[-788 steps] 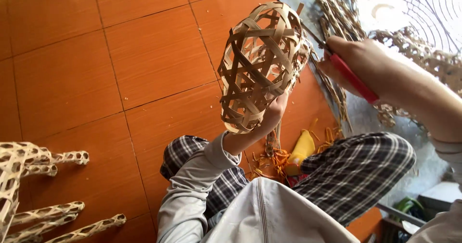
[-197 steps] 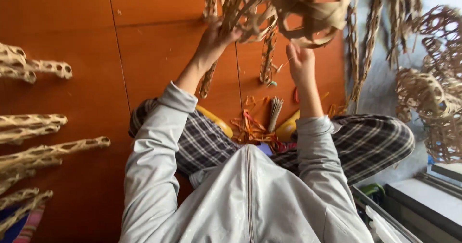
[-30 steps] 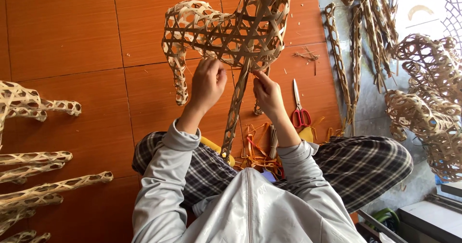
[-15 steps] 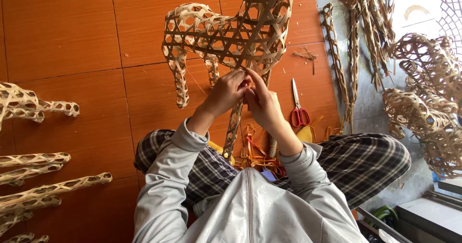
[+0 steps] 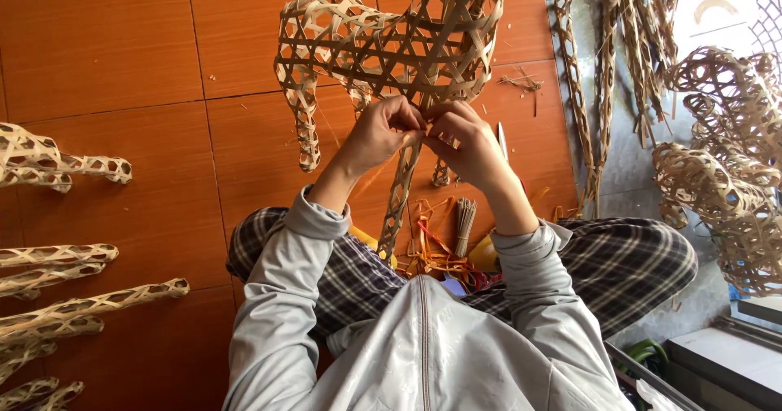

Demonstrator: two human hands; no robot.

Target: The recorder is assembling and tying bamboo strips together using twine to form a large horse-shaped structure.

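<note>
Orange tiled floor (image 5: 122,44); woven bamboo legs (image 5: 57,162) lying at left, loose orange strips (image 5: 432,244) and a bundle of thin sticks (image 5: 464,219) near the middle.

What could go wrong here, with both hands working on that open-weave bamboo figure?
The thin strips could split or cut a finger: the left hand and right hand pinch together at one joint of the woven bamboo figure. The figure seems supported mostly by the hands, so a hard pull might warp its long legs. The loose strips on the floor by the lap could snag a leg.
</note>
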